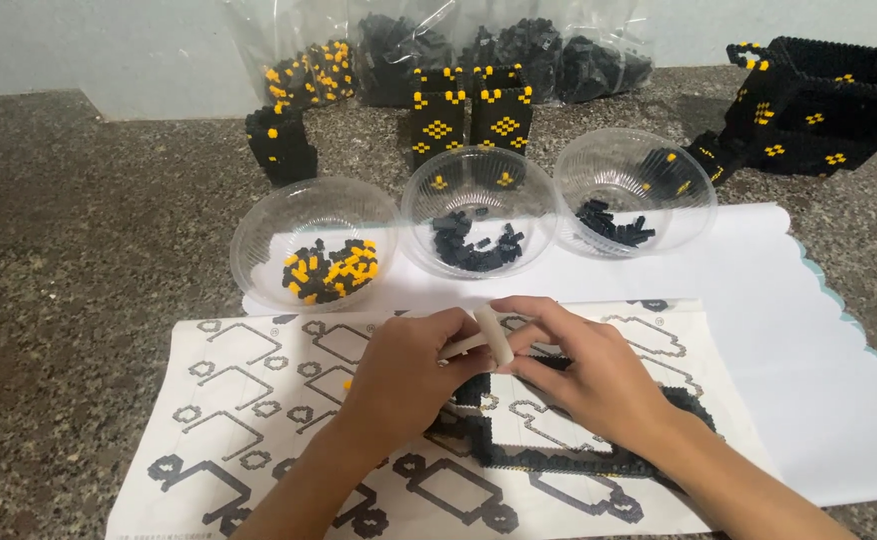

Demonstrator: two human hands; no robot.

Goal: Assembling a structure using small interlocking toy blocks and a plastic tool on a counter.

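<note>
Both hands meet over a black brick frame (559, 455) that lies flat on the printed pattern sheet (249, 400) on the granite table (69, 250). The left hand (404, 375) has its grip closed on a white stick-like tool (487, 340), which slants up between the two hands; the right hand (584, 370) pinches at the frame's upper left corner, fingers bent down onto the small bricks, and touches the tool's tip.

The frame is a hollow rectangle, its near and right sides joined into a continuous band; the left side is partly hidden under the hands, so I cannot tell whether that corner is complete.

Judging from the supplies, much is left to build: the left clear bowl (314, 245) holds yellow and black bricks, the middle bowl (479, 210) and right bowl (634, 195) hold black ones, and full plastic bags (519, 50) sit at the back. Finished black-and-yellow panels (469, 115) stand behind the bowls, with a larger assembled piece (819, 105) at the far right.
</note>
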